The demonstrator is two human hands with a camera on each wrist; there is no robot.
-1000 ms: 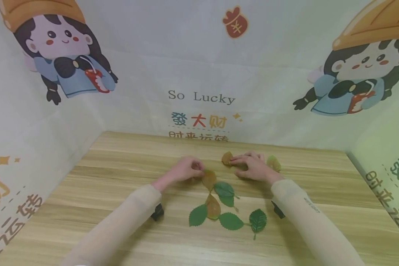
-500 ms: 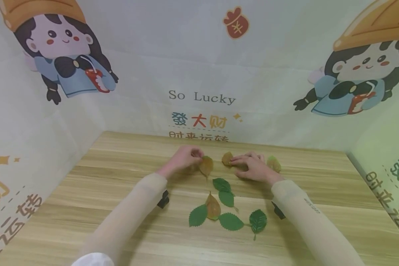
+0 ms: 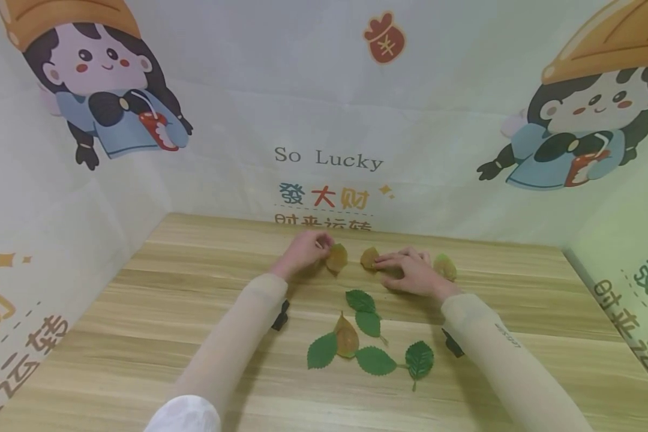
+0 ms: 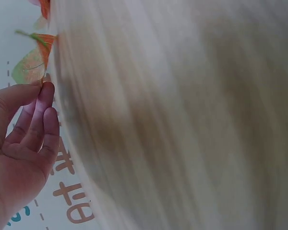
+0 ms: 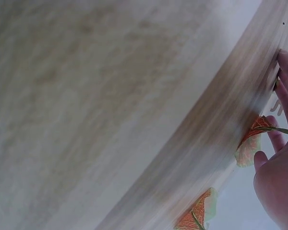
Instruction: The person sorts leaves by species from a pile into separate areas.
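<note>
Progressively, the left hand (image 3: 305, 251) had carried the brown leaf (image 3: 337, 259) away from the green leaves (image 3: 375, 360) toward the far edge of the wooden tabletop (image 3: 119, 324), its thumb and forefinger pinched on the leaf's margin. The right hand (image 3: 413, 271) had stayed in place, fingers apart, a fingertip touching the second brown leaf (image 3: 368, 258). A short gap separated the two; a narrow band of wood lay behind them, a broader one in front. Beside the right hand lay a yellow-green leaf (image 3: 444, 267).
</note>
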